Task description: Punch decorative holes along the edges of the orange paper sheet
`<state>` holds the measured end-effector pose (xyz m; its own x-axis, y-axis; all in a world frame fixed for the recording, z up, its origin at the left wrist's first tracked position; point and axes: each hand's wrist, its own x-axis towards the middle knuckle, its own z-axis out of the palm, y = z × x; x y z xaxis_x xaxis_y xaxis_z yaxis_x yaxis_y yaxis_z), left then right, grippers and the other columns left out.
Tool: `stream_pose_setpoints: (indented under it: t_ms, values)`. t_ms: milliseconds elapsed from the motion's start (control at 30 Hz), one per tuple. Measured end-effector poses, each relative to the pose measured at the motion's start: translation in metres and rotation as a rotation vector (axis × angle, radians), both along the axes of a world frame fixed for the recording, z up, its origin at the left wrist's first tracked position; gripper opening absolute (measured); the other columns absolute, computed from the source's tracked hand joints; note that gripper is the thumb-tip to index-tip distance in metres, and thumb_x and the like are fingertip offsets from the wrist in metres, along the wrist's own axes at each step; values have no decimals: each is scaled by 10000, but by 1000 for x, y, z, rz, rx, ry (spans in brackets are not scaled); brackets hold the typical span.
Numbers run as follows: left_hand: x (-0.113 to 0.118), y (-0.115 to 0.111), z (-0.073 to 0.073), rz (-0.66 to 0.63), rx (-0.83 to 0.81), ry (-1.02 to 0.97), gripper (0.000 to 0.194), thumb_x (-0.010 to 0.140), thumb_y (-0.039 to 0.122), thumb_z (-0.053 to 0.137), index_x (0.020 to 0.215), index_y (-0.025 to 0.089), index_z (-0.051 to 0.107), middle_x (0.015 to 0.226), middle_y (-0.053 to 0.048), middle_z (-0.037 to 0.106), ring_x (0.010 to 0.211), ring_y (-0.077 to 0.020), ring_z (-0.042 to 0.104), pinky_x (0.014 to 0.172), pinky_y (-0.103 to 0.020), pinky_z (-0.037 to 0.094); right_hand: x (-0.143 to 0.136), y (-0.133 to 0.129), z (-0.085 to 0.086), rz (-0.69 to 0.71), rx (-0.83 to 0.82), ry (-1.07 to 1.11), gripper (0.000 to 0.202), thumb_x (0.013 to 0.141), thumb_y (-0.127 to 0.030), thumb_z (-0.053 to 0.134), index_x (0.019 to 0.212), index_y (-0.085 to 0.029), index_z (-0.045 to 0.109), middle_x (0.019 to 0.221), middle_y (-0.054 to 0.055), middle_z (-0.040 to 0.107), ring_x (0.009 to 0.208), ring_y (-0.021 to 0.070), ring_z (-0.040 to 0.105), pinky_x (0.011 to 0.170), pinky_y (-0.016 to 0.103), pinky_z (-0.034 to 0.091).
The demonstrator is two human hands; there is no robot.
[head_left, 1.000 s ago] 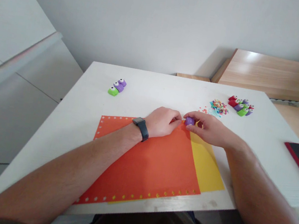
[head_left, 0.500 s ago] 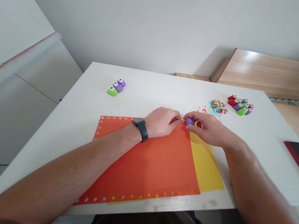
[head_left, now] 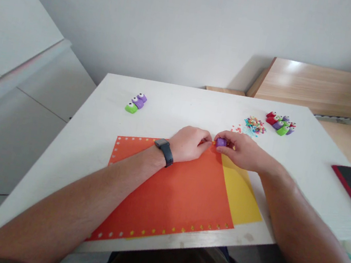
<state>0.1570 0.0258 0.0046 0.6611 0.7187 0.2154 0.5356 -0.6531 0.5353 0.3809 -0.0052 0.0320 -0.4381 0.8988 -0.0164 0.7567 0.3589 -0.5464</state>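
Punches (head_left: 136, 102) lying far left, more (head_left: 280, 123) beside confetti (head_left: 255, 125) far right | I'm pinching purple punch (head_left: 221, 142) in right hand (head_left: 242, 151) at orange paper's (head_left: 169, 192) far edge | left hand (head_left: 190, 143) curling closed, pressing paper beside it

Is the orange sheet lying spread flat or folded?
Spread flat: the orange sheet lies unfolded on the table, overlapping the yellow sheet.

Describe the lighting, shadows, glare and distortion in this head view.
Head view: soft, even daylight; faint shadows under the left hand and right hand; glare streak on the wooden board; wide-angle stretch bends the forearms and table edges; the punch is small but sharp.
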Motion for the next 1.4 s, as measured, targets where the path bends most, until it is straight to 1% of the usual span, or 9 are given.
stream_pose_setpoints:
  t_ms: [200, 433, 667, 800, 1067, 1233, 1400]
  values:
    - [-1, -2, 2, 4, -12, 10, 246, 980, 296, 539, 997, 200, 764, 965, -59, 801, 865, -210, 734, 747, -295, 512, -1, 0, -1, -1, 22, -3, 223, 886, -316, 636, 1079, -228, 703, 899, 22, 731, 757, 173, 625, 708, 294, 457]
    - [-1, 0, -1, -2, 6, 2, 246, 976, 287, 535, 994, 201, 765, 948, -56, 797, 853, -210, 729, 741, -299, 502, -3, -1, 0, -8, 7, -2, 218, 880, -298, 640, 1076, -228, 706, 861, 12, 711, 739, 168, 612, 696, 292, 447]
    - [-1, -1, 2, 0, -10, 18, 244, 975, 276, 536, 993, 195, 765, 961, -65, 799, 864, -210, 733, 756, -295, 509, -3, -1, 1, -3, 14, 5, 212, 879, -302, 645, 1067, -228, 708, 881, 18, 718, 751, 172, 612, 705, 297, 445]
    - [-1, -1, 2, -2, -8, 18, 235, 966, 262, 542, 991, 194, 765, 960, -64, 799, 863, -209, 733, 758, -294, 510, -3, 0, -1, 0, 2, 1, 221, 881, -307, 646, 1076, -222, 707, 865, 15, 710, 737, 169, 604, 699, 295, 440]
    - [0, -1, 0, -6, -2, 13, 239, 965, 259, 535, 983, 196, 765, 943, -57, 798, 847, -205, 731, 736, -290, 499, -7, -2, -1, 1, 24, -12, 201, 879, -235, 619, 1059, -198, 700, 856, 20, 684, 744, 163, 588, 704, 290, 425]
    - [0, 0, -2, -9, 3, 0, 230, 954, 252, 543, 983, 202, 766, 940, -55, 797, 846, -206, 730, 740, -291, 499, -7, -2, -1, 8, 27, -14, 187, 876, -223, 622, 1045, -195, 696, 869, 27, 686, 764, 169, 592, 718, 294, 424]
    - [0, 0, 0, -8, -1, -1, 237, 958, 257, 539, 985, 201, 768, 945, -58, 798, 849, -204, 729, 743, -291, 499, -8, -2, 0, 4, 23, -28, 192, 883, -221, 615, 1056, -191, 693, 894, 34, 691, 780, 170, 597, 731, 294, 428]
